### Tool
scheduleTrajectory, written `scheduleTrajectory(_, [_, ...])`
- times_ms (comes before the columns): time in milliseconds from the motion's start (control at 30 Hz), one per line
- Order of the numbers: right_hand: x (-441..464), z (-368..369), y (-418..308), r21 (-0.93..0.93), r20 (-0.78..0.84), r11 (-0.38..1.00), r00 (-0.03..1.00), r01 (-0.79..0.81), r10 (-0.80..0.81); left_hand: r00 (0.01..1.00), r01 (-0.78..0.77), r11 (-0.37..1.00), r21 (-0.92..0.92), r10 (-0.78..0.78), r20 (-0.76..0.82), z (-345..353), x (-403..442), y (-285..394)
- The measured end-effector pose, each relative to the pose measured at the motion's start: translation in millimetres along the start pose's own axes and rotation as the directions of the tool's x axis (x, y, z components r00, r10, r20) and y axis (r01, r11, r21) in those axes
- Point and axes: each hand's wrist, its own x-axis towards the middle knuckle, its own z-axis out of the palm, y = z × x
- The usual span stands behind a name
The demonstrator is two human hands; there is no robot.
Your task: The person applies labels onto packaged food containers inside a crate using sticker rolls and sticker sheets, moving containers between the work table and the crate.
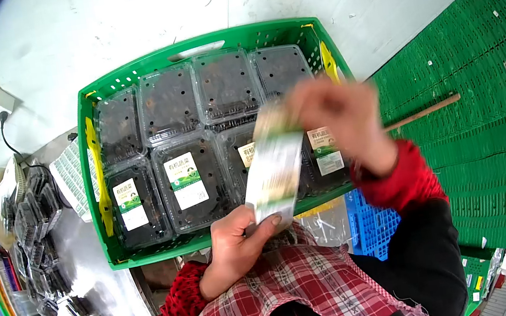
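My left hand [237, 245] grips the lower end of a strip of printed labels [273, 171] between thumb and fingers. At the strip's blurred upper end is my right hand [346, 121], its curled fingers closed on it, smeared by motion. Under the strip stands a green plastic crate [122, 69] holding two rows of clear lidded punnets with dark contents. Labels show on front-row punnets, such as the left one [129, 202], the second [184, 180] and the right one [326, 150]. The strip partly covers the third front punnet [234, 141]. Back-row punnets, like this one [225, 83], show no label.
Stacked green crates [459, 94] rise on the right with a wooden stick [423, 111] against them. A blue plastic crate [370, 222] is below right. At left, black punnets [38, 209] are piled on a metal table [98, 259]. A white wall stands behind.
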Motion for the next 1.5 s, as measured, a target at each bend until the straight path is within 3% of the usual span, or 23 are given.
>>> scheduleTrajectory(33, [27,-16,1,0.115,-0.121,0.97,0.966,-0.213,0.227,1.0,-0.004,1.0,0.0,0.004,-0.004,-1,-1,0])
scheduleTrajectory(100, [71,-46,55,0.049,0.003,0.975,0.977,-0.215,0.215,0.991,-0.052,0.998,-0.035,0.048,-0.122,-1,-2,1])
scheduleTrajectory(200, [74,-47,154,-0.349,0.157,0.911,0.945,-0.22,0.288,0.983,-0.112,0.992,0.058,0.119,-0.14,-16,2,19])
scheduleTrajectory(233, [68,-41,172,-0.376,0.179,0.906,0.944,-0.194,0.276,0.975,-0.149,0.982,0.116,0.166,-0.15,-20,1,20])
scheduleTrajectory(333, [64,-24,157,-0.756,0.069,0.638,0.953,-0.144,0.297,0.978,-0.104,0.98,0.172,0.133,-0.163,-33,-1,24])
scheduleTrajectory(367, [61,-15,133,-0.851,0.02,0.52,0.985,-0.072,0.169,0.972,-0.106,0.973,0.203,0.145,-0.187,-35,-1,25])
scheduleTrajectory(433, [59,-1,91,-0.457,0.235,0.858,0.898,-0.236,0.372,0.975,-0.098,0.974,0.203,0.135,-0.175,-38,1,26])
scheduleTrajectory(467, [50,12,68,-0.157,0.413,0.961,0.869,-0.227,0.273,0.982,-0.064,0.981,0.185,0.095,-0.166,-38,0,25])
scheduleTrajectory(500, [37,28,46,0.156,0.542,0.957,0.831,-0.246,0.126,0.987,-0.033,0.986,0.165,0.058,-0.15,-38,-2,24])
scheduleTrajectory(567, [18,50,23,0.235,0.617,0.933,0.783,-0.272,0.073,0.968,-0.072,0.966,0.248,0.128,-0.214,-35,0,24])
scheduleTrajectory(633, [7,57,6,0.277,0.636,0.861,0.753,-0.427,0.169,0.916,-0.142,0.906,0.399,0.273,-0.294,-35,4,23])
scheduleTrajectory(700, [1,61,-6,0.172,0.597,0.972,0.801,-0.161,0.027,0.879,-0.261,0.868,0.422,0.395,-0.269,-41,9,18])
scheduleTrajectory(767, [-7,65,-12,0.07,0.55,0.996,0.83,0.063,-0.091,0.91,-0.252,0.916,0.313,0.334,-0.247,-44,4,24])
scheduleTrajectory(833, [-1,62,-9,0.074,0.505,0.976,0.836,0.206,-0.214,0.949,0.046,0.999,0.005,-0.042,-0.312,-39,-8,20])
scheduleTrajectory(900, [28,52,-6,0.222,0.243,0.971,0.959,0.089,-0.143,0.916,0.098,0.986,-0.135,-0.142,-0.376,-23,-10,18])
scheduleTrajectory(967, [89,25,-7,0.204,0.134,0.954,0.972,-0.22,0.195,0.937,0.169,0.982,-0.085,-0.187,-0.295,-26,-21,9])
scheduleTrajectory(1133, [127,56,164,-0.096,0.345,0.994,0.934,-0.06,0.09,0.936,0.032,0.999,0.0,-0.03,-0.35,-38,-18,21])
scheduleTrajectory(1167, [124,61,160,-0.406,0.344,0.913,0.932,0.041,0.111,0.933,-0.026,0.996,0.088,0.056,-0.354,-41,-16,23])
scheduleTrajectory(1233, [115,67,149,-0.574,0.241,0.806,0.971,0.144,-0.002,0.949,-0.002,0.989,0.145,0.048,-0.313,-52,-21,24])
scheduleTrajectory(1333, [103,67,82,-0.35,0.355,0.935,0.931,0.053,0.08,0.945,0.051,0.985,0.164,0.006,-0.328,-59,-23,27])
scheduleTrajectory(1400, [76,75,28,0.123,0.668,0.973,0.742,-0.195,0.064,0.937,0.041,0.985,0.168,0.02,-0.35,-58,-22,24])
scheduleTrajectory(1433, [63,83,11,0.241,0.698,0.953,0.715,-0.183,-0.039,0.932,0.029,0.984,0.176,0.037,-0.359,-58,-23,23])
scheduleTrajectory(1500, [44,94,-2,0.238,0.696,0.953,0.717,-0.186,-0.034,0.914,0.038,0.978,0.205,0.049,-0.403,-59,-21,21])
